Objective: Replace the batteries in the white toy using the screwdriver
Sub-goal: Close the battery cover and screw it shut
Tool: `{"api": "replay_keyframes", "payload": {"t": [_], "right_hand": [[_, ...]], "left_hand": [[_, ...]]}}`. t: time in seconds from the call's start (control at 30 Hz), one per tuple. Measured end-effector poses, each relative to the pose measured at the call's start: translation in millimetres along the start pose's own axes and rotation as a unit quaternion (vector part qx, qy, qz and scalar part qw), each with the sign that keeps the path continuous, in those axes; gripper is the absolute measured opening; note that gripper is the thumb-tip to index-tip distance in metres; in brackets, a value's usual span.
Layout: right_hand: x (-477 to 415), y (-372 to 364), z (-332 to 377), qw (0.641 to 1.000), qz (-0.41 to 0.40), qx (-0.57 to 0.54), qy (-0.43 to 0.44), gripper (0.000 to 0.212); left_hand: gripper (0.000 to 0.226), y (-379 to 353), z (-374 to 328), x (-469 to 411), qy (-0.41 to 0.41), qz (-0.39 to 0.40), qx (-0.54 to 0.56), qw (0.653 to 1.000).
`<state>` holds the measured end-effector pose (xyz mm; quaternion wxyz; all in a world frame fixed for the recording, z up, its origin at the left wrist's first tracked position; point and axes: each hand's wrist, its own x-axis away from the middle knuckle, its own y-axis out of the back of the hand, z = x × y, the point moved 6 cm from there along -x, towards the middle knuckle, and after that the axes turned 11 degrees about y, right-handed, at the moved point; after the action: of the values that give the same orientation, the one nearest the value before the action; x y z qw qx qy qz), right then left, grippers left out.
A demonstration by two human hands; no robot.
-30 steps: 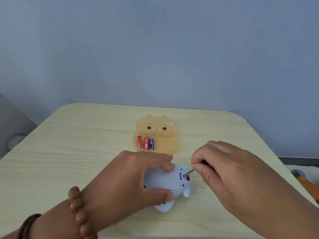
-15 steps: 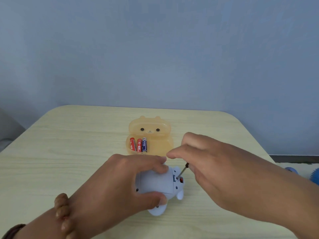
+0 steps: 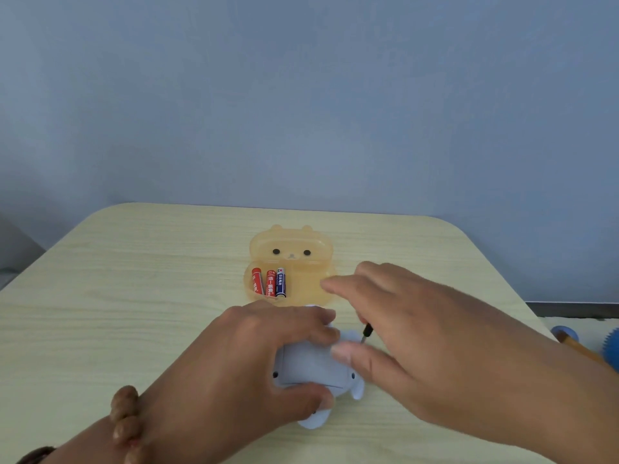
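The white toy (image 3: pixel 310 366) lies on the pale wooden table (image 3: pixel 134 296) near the front edge. My left hand (image 3: pixel 248 360) clamps it from the left, thumb below and fingers above. My right hand (image 3: pixel 412 343) holds a small screwdriver (image 3: pixel 366 331) whose dark shaft slants down to the toy's right end; its tip is hidden behind my thumb. An orange bear-shaped case (image 3: pixel 301 262) lies open behind the toy, with three batteries (image 3: pixel 269 282) in its left part: two red, one blue.
A blue wall stands behind the table. Off the table's right edge lie a blue spiky ball (image 3: pixel 611 349) and a blue-and-orange object (image 3: pixel 569 338). A beaded bracelet (image 3: pixel 125 420) is on my left wrist.
My right hand has shifted left over the toy's right end, its fingers spreading and its thumb now covering the screwdriver tip. My left hand keeps its hold on the toy.
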<state>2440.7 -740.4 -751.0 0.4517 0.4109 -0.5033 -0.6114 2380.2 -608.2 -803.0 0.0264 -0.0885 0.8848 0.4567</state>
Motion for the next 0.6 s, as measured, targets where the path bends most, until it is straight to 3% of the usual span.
{"api": "replay_keyframes", "payload": {"t": [0.07, 0.2, 0.3, 0.53, 0.6], "right_hand": [[-1.5, 2.8, -1.6, 0.998, -0.012, 0.053, -0.011, 0.047], [-2.8, 0.5, -6.7, 1.000, -0.019, 0.006, -0.012, 0.031], [-3.3, -0.6, -7.3, 1.000, -0.017, 0.010, 0.012, 0.033], [-3.6, -1.4, -6.8, 0.999, 0.032, -0.027, 0.030, 0.064], [-3.0, -1.4, -5.1, 0.999, 0.029, -0.021, 0.031, 0.052]], "left_hand": [[0.056, 0.5, 2.6, 0.3, 0.004, -0.003, 0.003, 1.000], [0.056, 3.0, 7.9, 1.2, 0.013, -0.010, 0.025, 1.000], [0.056, 3.2, 7.0, 0.4, 0.012, -0.010, 0.026, 1.000], [0.058, 2.9, 5.3, 0.3, 0.007, -0.011, 0.014, 1.000], [0.058, 3.6, 6.2, 0.7, 0.008, -0.014, 0.018, 1.000]]}}
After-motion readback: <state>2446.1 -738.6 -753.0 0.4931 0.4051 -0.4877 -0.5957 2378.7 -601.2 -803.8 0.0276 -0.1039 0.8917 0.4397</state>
